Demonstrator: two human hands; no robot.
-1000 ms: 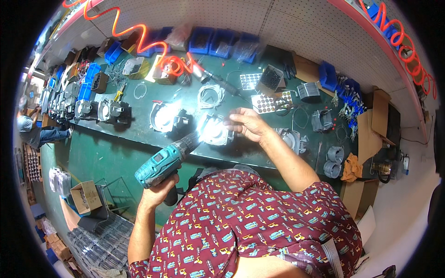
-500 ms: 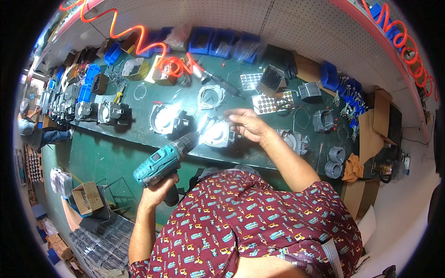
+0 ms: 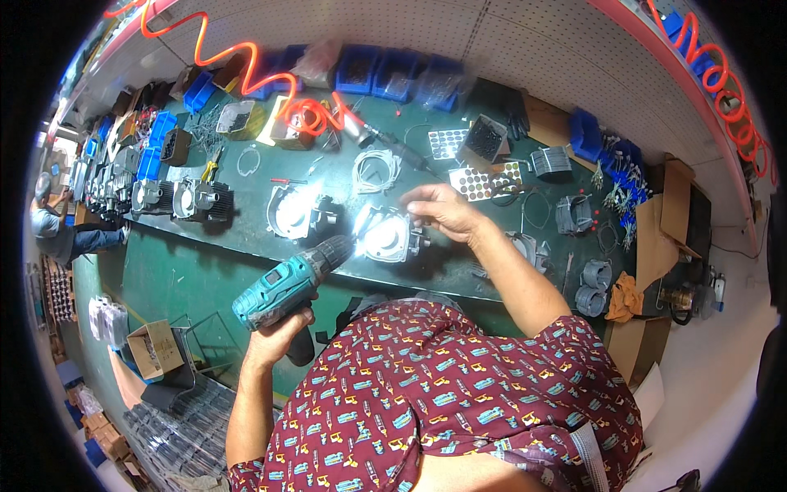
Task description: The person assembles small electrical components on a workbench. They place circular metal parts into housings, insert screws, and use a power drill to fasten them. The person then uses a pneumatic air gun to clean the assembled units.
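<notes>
My left hand (image 3: 279, 334) is wrapped round the grip of a teal and black cordless drill (image 3: 280, 287). The drill's chuck points at a round cast-metal housing (image 3: 387, 238), lit brightly by the drill's lamp; glare hides the tip. Over the far right edge of that housing is my right hand (image 3: 443, 211), thumb and fingers drawn together; what they hold, if anything, is too small to make out. A second metal housing (image 3: 293, 211) sits just left of the first, also in the glare. Further right, another housing (image 3: 529, 248) is partly behind my right forearm.
A coil of pale cable (image 3: 375, 171), a sheet of round stickers (image 3: 471, 184) and a box of small dark parts (image 3: 484, 139) lie beyond the housings. An orange coiled air hose (image 3: 307, 119) hangs at the back. Finished-looking motors (image 3: 201, 199) line the left; another person (image 3: 53, 220) stands far left.
My right hand has shifted slightly right and toward the far edge of the housing. The drill has dipped back a little to the left, still in my left hand.
</notes>
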